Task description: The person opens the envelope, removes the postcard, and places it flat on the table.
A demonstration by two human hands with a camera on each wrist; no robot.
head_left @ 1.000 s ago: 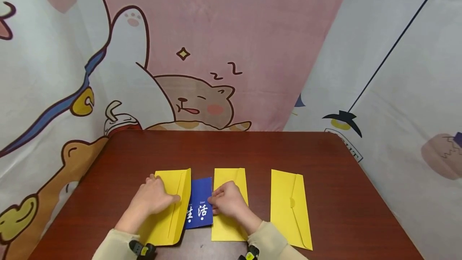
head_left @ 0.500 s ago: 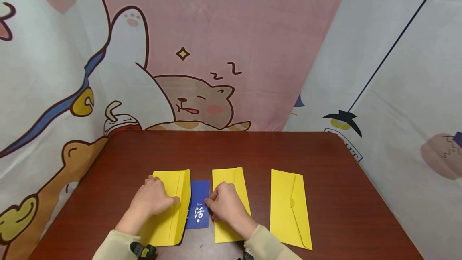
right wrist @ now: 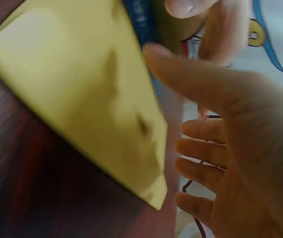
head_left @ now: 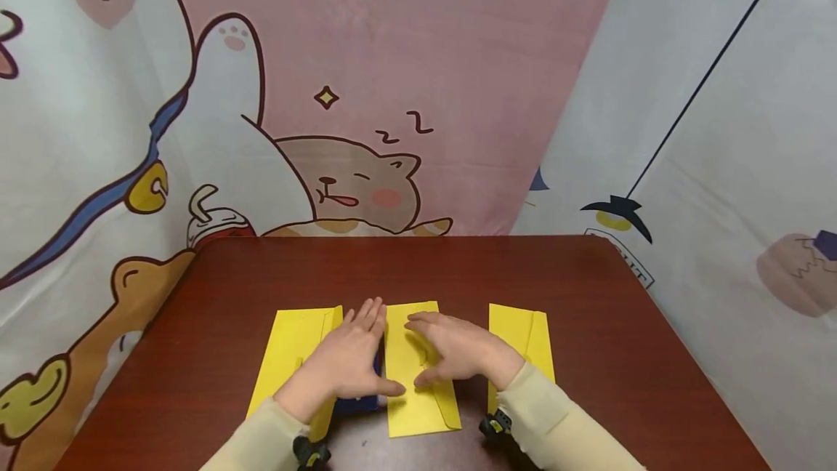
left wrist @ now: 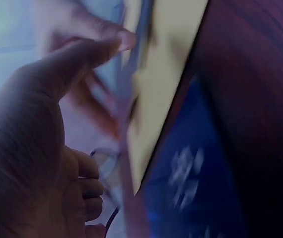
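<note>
Three yellow envelopes lie side by side on the table. Over the gap between the left envelope (head_left: 290, 336) and the middle envelope (head_left: 418, 414) is my left hand (head_left: 349, 358), fingers extended and thumb spread. My right hand (head_left: 461, 349) is above the middle envelope's right side, thumb and fingers apart. Neither hand holds anything. A blue card (left wrist: 191, 173) with white characters lies between these two envelopes; in the head view my left hand hides most of it. The right envelope (head_left: 519, 329) is partly covered by my right forearm. Both wrist views are blurred.
The dark red-brown table (head_left: 588, 296) extends behind and to the right of the envelopes. A cloth with cartoon animals (head_left: 458, 93) hangs behind the table. Dark wrist cameras are strapped at both sleeves.
My left hand has left the left envelope and moved right. My right hand has let go of the blue card's edge, opened and moved right over the middle envelope. The card slid left toward the left envelope.
</note>
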